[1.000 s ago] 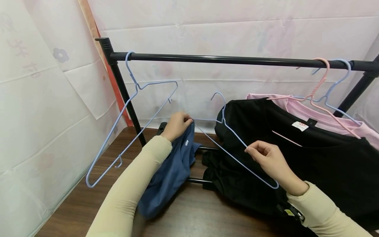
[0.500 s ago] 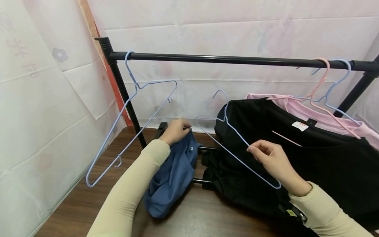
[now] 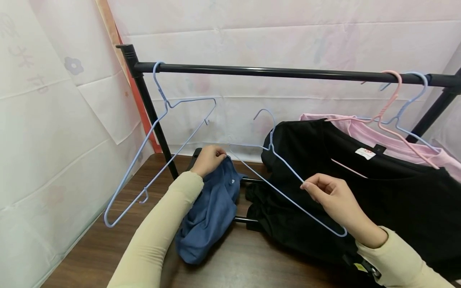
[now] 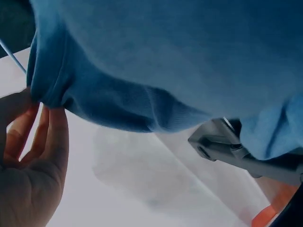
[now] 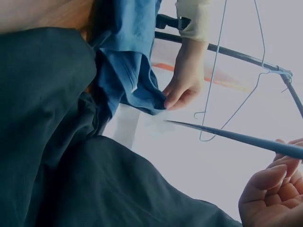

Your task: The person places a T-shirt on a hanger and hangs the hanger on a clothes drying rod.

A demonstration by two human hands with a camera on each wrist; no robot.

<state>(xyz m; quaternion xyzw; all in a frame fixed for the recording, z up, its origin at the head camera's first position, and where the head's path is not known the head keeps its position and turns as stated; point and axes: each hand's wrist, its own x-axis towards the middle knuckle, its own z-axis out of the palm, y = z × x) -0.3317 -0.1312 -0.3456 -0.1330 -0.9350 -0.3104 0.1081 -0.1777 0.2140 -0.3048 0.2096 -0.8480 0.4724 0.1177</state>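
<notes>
My left hand [image 3: 208, 161] pinches the upper edge of a blue garment [image 3: 212, 208], which hangs down in folds and has a small pale mark near its right side. The left wrist view shows fingers and thumb gripping the hem of this blue cloth [image 4: 142, 56]. A light blue wire hanger [image 3: 271, 141] is held by my right hand [image 3: 329, 194], thumb and fingers pinching its right shoulder. Its hook points up, and its left end stands a little right of the garment's edge. From the right wrist, the hanger [image 5: 236, 136] shows edge-on, pointing towards the left hand [image 5: 184, 75].
A black rail [image 3: 252, 71] runs across the back. A bare blue hanger [image 3: 166, 105] hangs at its left end. At the right, a black top [image 3: 360, 208] on a pink hanger [image 3: 390, 98] hangs before a pink top [image 3: 450, 160]. Below lies a brown wooden surface [image 3: 230, 264].
The left hand and the blue garment's edge have shifted left and down, away from the held hanger's end. The right hand has tilted the hanger slightly and moved a little right and down.
</notes>
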